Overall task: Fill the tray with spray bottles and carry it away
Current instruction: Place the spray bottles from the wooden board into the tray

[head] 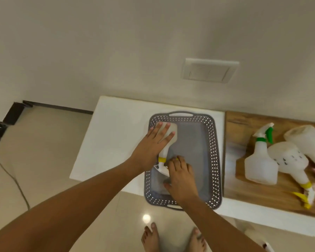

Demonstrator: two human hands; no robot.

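One spray bottle (166,140), with a yellow collar, lies on its side in the grey tray (215,160), along the tray's left edge, base toward the far end. The left hand (153,144) rests flat and spread on its body; the right hand (180,177) has its fingers curled at the trigger end, steadying rather than gripping, as far as I can tell. Three more bottles wait on the wooden board (244,193) to the right: an upright one with green trigger (260,164), a lying one with yellow trigger (291,164) and a third with a pink trigger (311,142). The tray sits on the white tabletop (113,135). I judge the filling about a quarter done, and the carrying not begun.
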